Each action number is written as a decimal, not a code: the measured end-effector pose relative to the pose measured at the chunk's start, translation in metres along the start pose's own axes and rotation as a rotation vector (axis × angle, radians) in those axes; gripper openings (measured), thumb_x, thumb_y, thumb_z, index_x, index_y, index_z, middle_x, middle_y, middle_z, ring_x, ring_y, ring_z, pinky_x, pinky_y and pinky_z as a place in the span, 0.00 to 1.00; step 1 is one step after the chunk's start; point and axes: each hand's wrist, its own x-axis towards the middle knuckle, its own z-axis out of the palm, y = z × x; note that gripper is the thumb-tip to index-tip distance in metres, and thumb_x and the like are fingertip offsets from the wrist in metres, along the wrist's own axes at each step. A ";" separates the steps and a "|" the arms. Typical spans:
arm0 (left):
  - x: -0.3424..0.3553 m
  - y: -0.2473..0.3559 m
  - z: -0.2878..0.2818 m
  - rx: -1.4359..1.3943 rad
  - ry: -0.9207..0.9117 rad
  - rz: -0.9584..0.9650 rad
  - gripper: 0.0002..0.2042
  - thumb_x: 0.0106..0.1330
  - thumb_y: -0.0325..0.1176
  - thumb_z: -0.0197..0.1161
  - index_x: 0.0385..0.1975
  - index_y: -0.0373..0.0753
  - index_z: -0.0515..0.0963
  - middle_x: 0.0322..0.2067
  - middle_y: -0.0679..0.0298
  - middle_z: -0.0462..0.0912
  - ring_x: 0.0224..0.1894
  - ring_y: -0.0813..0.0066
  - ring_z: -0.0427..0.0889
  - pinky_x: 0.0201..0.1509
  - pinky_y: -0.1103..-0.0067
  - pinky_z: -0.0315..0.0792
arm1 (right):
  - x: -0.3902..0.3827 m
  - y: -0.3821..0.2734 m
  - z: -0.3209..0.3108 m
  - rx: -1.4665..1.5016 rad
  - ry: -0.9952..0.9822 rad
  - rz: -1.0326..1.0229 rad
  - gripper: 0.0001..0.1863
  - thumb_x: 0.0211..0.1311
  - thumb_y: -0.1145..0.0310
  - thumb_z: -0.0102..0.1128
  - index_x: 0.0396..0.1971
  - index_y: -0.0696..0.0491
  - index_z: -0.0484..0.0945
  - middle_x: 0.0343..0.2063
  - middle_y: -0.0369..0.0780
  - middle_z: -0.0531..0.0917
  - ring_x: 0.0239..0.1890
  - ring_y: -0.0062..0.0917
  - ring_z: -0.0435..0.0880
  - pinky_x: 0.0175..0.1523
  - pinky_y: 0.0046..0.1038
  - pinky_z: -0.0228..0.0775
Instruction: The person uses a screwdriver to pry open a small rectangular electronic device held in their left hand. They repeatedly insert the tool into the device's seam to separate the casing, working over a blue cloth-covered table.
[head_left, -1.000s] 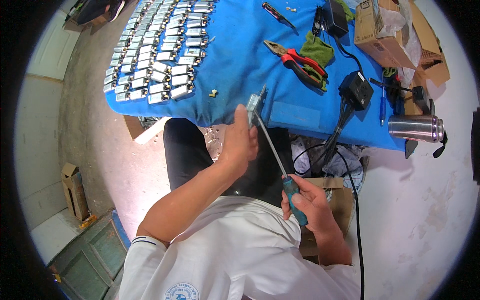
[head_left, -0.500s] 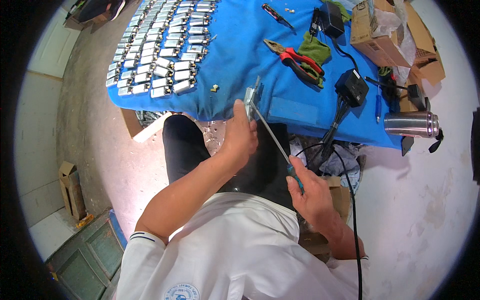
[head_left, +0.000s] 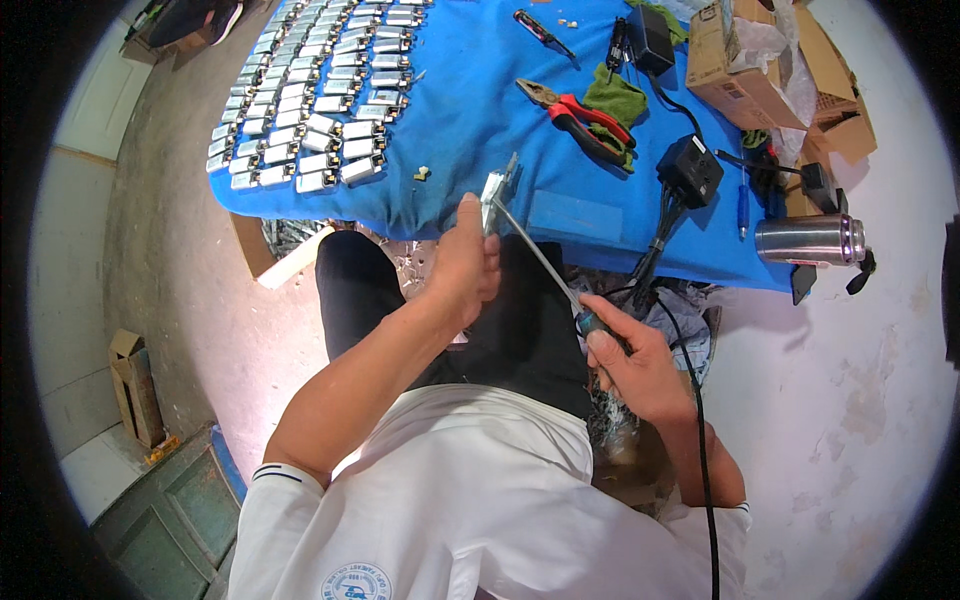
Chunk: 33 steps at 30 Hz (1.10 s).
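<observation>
My left hand [head_left: 465,262] is closed round a small silver metal piece [head_left: 492,187] at the near edge of the blue-covered table. A thin strip sticks up from the far end of this piece. My right hand [head_left: 642,368] grips the dark, teal-tinted handle of a screwdriver [head_left: 542,258]. Its long shaft runs up and to the left, and the tip meets the silver piece; exactly where it touches is too small to tell. Left of the piece, several rows of small silver metal blocks [head_left: 322,140] lie on the blue cloth [head_left: 460,90].
Red-handled pliers [head_left: 580,122] lie beside a green cloth [head_left: 612,98]. Farther right are a black power adapter [head_left: 650,40], a black box with cables [head_left: 690,170], a steel flask [head_left: 808,240] and a cardboard box [head_left: 735,85]. A black cable [head_left: 705,480] hangs past my right arm.
The right hand has shifted slightly right and turned on the screwdriver handle. Both hands keep their hold, and the whole view has shifted a little.
</observation>
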 end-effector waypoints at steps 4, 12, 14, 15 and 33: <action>-0.003 0.000 0.003 0.001 -0.031 0.022 0.27 0.67 0.62 0.42 0.17 0.45 0.61 0.13 0.72 0.57 0.10 0.82 0.50 0.12 0.83 0.45 | 0.002 0.015 0.004 -0.398 0.180 -0.605 0.26 0.60 0.72 0.57 0.60 0.56 0.68 0.37 0.48 0.83 0.37 0.33 0.84 0.41 0.29 0.73; -0.004 0.000 0.002 0.016 -0.014 0.016 0.27 0.67 0.63 0.42 0.17 0.45 0.62 0.13 0.74 0.56 0.10 0.82 0.50 0.12 0.84 0.45 | -0.010 -0.001 -0.008 -0.552 0.277 -0.518 0.22 0.58 0.73 0.59 0.55 0.56 0.73 0.35 0.49 0.81 0.35 0.42 0.82 0.39 0.34 0.74; -0.004 0.002 0.004 0.022 -0.013 0.008 0.27 0.67 0.63 0.42 0.17 0.45 0.61 0.13 0.74 0.56 0.10 0.82 0.50 0.12 0.84 0.45 | -0.010 -0.002 -0.010 -0.594 0.295 -0.541 0.21 0.58 0.73 0.59 0.54 0.56 0.74 0.34 0.49 0.81 0.34 0.43 0.81 0.38 0.35 0.73; -0.004 0.001 0.004 0.025 -0.020 0.014 0.27 0.67 0.64 0.42 0.17 0.46 0.61 0.13 0.74 0.56 0.10 0.82 0.50 0.12 0.84 0.45 | -0.011 -0.001 -0.012 -0.603 0.307 -0.560 0.21 0.58 0.74 0.59 0.53 0.55 0.74 0.34 0.48 0.81 0.34 0.43 0.81 0.38 0.36 0.73; -0.008 0.009 -0.012 0.045 -0.066 -0.048 0.29 0.63 0.66 0.48 0.14 0.47 0.59 0.12 0.76 0.53 0.12 0.84 0.47 0.16 0.83 0.41 | -0.002 -0.003 -0.026 -0.741 0.286 -0.648 0.22 0.57 0.77 0.59 0.54 0.54 0.75 0.36 0.48 0.81 0.33 0.41 0.82 0.37 0.32 0.74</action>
